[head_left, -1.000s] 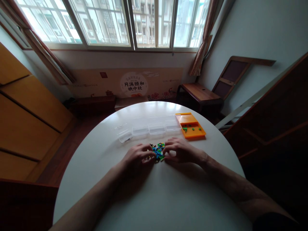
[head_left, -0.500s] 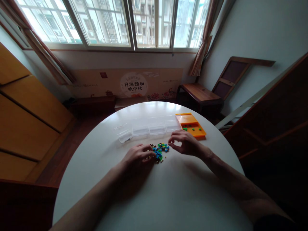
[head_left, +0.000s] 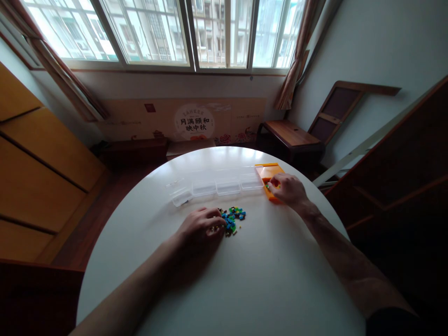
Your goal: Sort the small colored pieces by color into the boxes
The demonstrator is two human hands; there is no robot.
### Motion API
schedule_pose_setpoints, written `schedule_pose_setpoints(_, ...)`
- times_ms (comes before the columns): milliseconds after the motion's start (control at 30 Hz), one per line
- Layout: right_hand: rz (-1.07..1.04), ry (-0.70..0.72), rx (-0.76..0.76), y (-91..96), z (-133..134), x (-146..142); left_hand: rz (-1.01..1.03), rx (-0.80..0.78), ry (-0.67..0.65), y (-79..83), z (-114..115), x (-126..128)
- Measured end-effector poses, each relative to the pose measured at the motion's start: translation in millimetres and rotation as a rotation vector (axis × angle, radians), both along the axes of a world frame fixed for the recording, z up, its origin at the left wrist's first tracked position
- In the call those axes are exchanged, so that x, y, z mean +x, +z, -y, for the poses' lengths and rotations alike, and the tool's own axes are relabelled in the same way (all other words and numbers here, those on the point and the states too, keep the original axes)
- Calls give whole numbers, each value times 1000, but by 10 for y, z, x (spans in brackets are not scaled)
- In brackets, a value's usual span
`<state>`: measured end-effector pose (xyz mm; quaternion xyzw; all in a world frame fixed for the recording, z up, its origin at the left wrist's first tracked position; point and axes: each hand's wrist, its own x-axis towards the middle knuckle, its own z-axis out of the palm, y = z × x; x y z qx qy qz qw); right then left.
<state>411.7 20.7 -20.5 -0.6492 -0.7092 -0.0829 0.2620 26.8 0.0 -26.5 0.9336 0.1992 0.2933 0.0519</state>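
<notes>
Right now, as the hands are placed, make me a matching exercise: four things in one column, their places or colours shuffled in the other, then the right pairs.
Things
1. Left hand
2. Pile of small pieces
3. Clear boxes
4. Right hand

Places or colours
A. In a row, left of the orange tray in the picture
B. Over the orange tray
C. At the left edge of the pile
D. Mixed, with blue, green and yellow showing

Right pairs: 1-C, 2-D, 3-A, 4-B
</notes>
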Motion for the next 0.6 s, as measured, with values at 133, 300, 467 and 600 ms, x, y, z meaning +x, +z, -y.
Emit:
schedule_pose_setpoints(133,-48,123,38,66,68,-194,6,13,-16,-3,-28,-2)
schedule_pose_setpoints(300,-110,548,8,182,244,-487,-16,2,-27,28,-21,20)
schedule_pose_setpoints(467,-128,891,-92,209,415,-744,-6,-6,-25,46,-26,60)
schedule_pose_setpoints(600,-108,968,-121,130,448,-854,-19,15,-27,79,-29,87)
